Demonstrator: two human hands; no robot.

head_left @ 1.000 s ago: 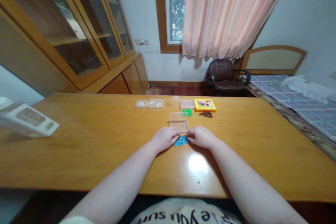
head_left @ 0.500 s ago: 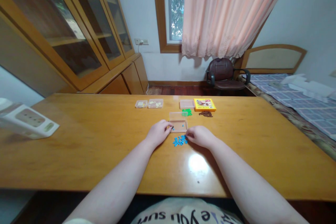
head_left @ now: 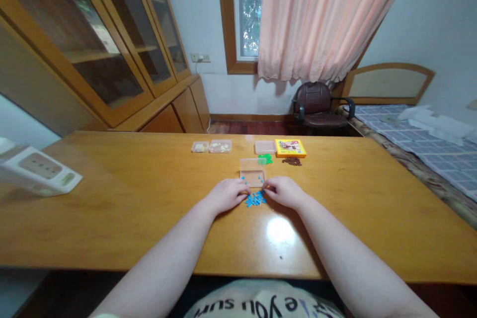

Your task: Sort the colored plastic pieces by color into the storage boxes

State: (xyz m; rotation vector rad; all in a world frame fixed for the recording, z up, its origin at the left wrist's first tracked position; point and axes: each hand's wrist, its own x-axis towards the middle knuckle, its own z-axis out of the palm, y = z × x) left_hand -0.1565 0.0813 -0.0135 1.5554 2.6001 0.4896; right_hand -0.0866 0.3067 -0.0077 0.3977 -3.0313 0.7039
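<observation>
A small clear plastic box [head_left: 253, 171] stands open on the table, its lid raised on the far side, with several little blue pieces on its floor. In front of the box is a loose pile of small blue plastic pieces [head_left: 255, 199]. My left hand [head_left: 229, 195] rests at the pile's left edge, fingers bent together at the pieces; what they pinch is too small to make out. At the box's front right corner is my right hand [head_left: 283, 192], thumb and fingers pinched together, a bit of blue showing at the tips.
Behind the box lie green pieces [head_left: 265, 159] and brown pieces [head_left: 292, 162]. A yellow box [head_left: 290, 148] and another clear box [head_left: 265, 147] stand at the back, with two clear containers of pale pieces [head_left: 220, 146] further left. A white appliance [head_left: 44, 171] sits far left on the table.
My left hand has drawn back from the box's left side to the blue pile. The right hand has shifted slightly up from the pile to the box corner. More blue pieces show inside the box.
</observation>
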